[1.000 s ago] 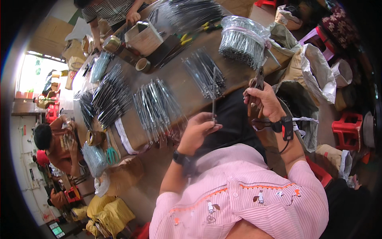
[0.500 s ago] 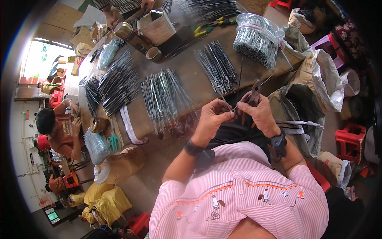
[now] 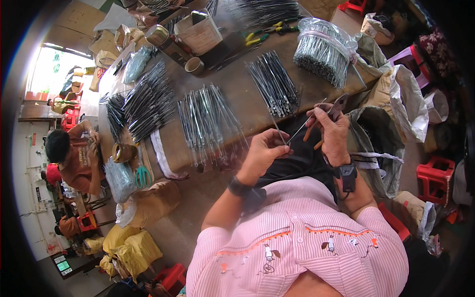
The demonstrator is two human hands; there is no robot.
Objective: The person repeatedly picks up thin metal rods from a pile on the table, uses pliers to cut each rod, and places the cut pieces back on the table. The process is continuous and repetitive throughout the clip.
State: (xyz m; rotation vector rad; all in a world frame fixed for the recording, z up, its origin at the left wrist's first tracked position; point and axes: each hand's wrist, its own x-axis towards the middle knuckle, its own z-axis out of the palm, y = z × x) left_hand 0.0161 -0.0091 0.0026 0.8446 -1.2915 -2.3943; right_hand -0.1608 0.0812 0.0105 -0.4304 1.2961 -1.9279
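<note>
Over my lap, my left hand (image 3: 267, 152) pinches a thin metal rod (image 3: 277, 127) between thumb and fingers. My right hand (image 3: 333, 132) has pliers with orange-brown handles (image 3: 308, 132) in its grip, their metal jaws (image 3: 340, 101) pointing up past the fingers. A second thin rod (image 3: 300, 129) slants from my left fingertips up to my right thumb and finger; whether the two rods are joined cannot be made out. Closest to my hands on the table lie a bundle of dark metal rods (image 3: 275, 85) and a spread of silvery ones (image 3: 205, 121).
A plastic-wrapped bundle of wires (image 3: 321, 57) stands on the table (image 3: 232, 86) near its right corner. Farther back are yellow-handled pliers (image 3: 257, 38), a carton (image 3: 199, 34) and cans. Open sacks (image 3: 378, 133) crowd the right side. Another person (image 3: 79, 158) works at the left.
My right hand has moved right with the pliers, away from my left hand. The slanting rod now shows between the two hands, which were close together before.
</note>
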